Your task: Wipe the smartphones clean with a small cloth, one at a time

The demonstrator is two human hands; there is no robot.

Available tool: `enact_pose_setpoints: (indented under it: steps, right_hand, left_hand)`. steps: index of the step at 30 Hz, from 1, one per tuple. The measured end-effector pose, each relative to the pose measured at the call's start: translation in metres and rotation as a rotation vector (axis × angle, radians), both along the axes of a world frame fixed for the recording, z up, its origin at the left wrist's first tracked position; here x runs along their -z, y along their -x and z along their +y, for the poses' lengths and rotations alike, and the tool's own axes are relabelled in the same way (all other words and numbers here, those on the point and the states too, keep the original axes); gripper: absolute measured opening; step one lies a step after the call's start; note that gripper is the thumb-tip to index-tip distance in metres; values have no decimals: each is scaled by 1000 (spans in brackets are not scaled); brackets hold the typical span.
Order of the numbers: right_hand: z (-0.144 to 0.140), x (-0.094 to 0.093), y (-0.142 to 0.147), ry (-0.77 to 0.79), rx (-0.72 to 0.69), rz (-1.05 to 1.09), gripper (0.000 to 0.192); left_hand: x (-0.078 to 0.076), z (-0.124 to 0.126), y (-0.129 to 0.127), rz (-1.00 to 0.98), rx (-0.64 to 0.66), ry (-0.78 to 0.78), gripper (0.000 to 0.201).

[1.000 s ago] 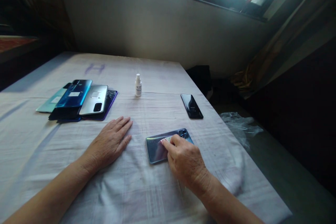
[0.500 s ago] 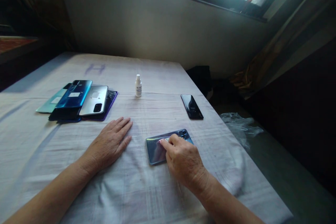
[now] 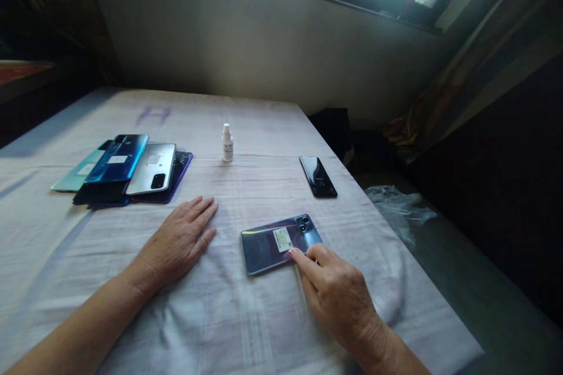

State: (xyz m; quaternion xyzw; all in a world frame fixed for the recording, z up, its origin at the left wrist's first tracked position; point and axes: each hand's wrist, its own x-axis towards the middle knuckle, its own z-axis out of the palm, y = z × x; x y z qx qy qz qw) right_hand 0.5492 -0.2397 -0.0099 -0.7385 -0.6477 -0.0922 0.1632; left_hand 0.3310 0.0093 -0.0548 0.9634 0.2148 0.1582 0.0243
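My right hand (image 3: 338, 296) rests with its fingertips (image 3: 294, 255) on the near edge of the grey-blue phone (image 3: 278, 243); the fingers lie loosely together and grip nothing. That phone lies face down on the white tablecloth (image 3: 246, 328), camera end to the right, with a pale sticker (image 3: 282, 239) showing on its back. My left hand (image 3: 180, 241) lies flat on the cloth just left of the phone, palm down, fingers spread a little, apart from it and holding nothing. Beyond the phone and to its right lies a black phone (image 3: 318, 176). Beyond it and slightly left stands a small white bottle (image 3: 227, 142). Far to the phone's left sits a pile of phones (image 3: 125, 169), overlapping one another.
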Motion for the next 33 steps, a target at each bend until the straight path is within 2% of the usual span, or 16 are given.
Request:
enact_pose_setpoints:
  steps: [5,12,20,24,29,33]
  right_hand:
    - [2,1,6,-2,5,-2,30]
    - [16,0,33,-51,-146,-4,24]
    - [33,0,49,-26,-271,-19,14]
    - [31,-1,43,-20,-270,-11,15]
    - [17,0,21,-30,-177,5,29]
    - [8,1,4,-33,-99,7,32]
  left_hand:
    - [-2,-1,-1,5,4,-6,66]
    - [-3,-2,-1,18,11,-29,67]
    - [-2,-2,-1,7,-2,-13,63]
    - [-1,-1,-1,11,-12,-17,61]
    - [0,0,0,5,0,-11,64]
    - [0,2,1,5,14,4,64]
